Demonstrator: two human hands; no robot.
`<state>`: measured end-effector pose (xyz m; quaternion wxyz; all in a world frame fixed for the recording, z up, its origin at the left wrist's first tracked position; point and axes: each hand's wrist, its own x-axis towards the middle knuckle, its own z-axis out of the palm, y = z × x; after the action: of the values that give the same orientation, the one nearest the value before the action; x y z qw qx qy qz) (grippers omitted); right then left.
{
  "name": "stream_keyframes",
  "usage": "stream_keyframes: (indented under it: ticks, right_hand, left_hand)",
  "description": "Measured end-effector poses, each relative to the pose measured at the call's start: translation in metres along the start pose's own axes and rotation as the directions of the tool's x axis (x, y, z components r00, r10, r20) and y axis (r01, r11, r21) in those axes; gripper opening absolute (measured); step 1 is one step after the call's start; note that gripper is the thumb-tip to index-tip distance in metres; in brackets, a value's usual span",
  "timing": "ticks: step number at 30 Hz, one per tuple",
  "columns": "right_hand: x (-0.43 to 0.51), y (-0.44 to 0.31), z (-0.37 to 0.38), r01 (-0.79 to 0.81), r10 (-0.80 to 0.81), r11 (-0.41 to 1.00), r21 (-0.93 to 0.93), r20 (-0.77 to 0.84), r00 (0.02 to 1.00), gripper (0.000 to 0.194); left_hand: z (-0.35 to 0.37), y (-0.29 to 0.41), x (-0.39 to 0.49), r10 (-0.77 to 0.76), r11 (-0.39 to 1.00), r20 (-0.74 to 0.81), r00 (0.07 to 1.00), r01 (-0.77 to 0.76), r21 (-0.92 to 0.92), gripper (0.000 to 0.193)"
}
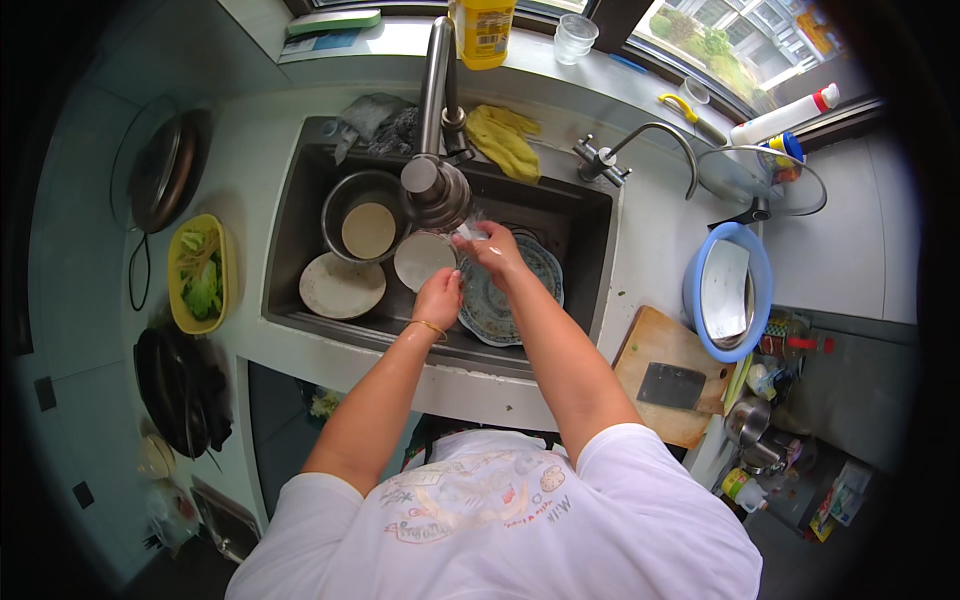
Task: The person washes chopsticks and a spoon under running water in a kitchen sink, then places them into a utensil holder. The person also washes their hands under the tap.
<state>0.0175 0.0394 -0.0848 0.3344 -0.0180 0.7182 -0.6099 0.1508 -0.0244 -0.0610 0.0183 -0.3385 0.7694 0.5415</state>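
My right hand (495, 253) is just below the faucet head (435, 191), with splashing water and something whitish at its fingertips. Whether that is only water or also a small object, I cannot tell. My left hand (439, 300) has its fingers curled together close by, beside a small white bowl (424, 261); what it grips, if anything, is hidden. Beneath the right wrist lies a scalloped, blue-patterned plate (487, 307) in the dark sink (585, 225). To the left are a metal pot (334, 217) with a cream dish (369, 230) inside and an oval plate (343, 286).
Yellow cloth (506, 139) hangs over the sink's back edge, near a second slim tap (600, 161). On the left counter are a yellow container of greens (201, 274) and a black pan (176, 390). A cutting board (652, 337) and blue basin (694, 300) stand right.
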Motion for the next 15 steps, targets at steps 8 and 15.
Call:
stream_keyframes:
  ticks: [8, 15]
  right_hand:
    - [0.025, 0.005, 0.004, -0.319, 0.315, 0.946, 0.053, 0.069, 0.947, 0.033]
    - [0.026, -0.003, 0.015, -0.102, 0.103, 0.992, -0.079, 0.002, 0.995, 0.028]
  left_hand:
    - [0.009, -0.004, -0.006, -0.065, 0.998, -0.102, 0.993, 0.063, -0.022, 0.032]
    - [0.011, -0.004, -0.003, 0.092, 0.974, -0.258, 0.962, -0.032, 0.226, 0.033]
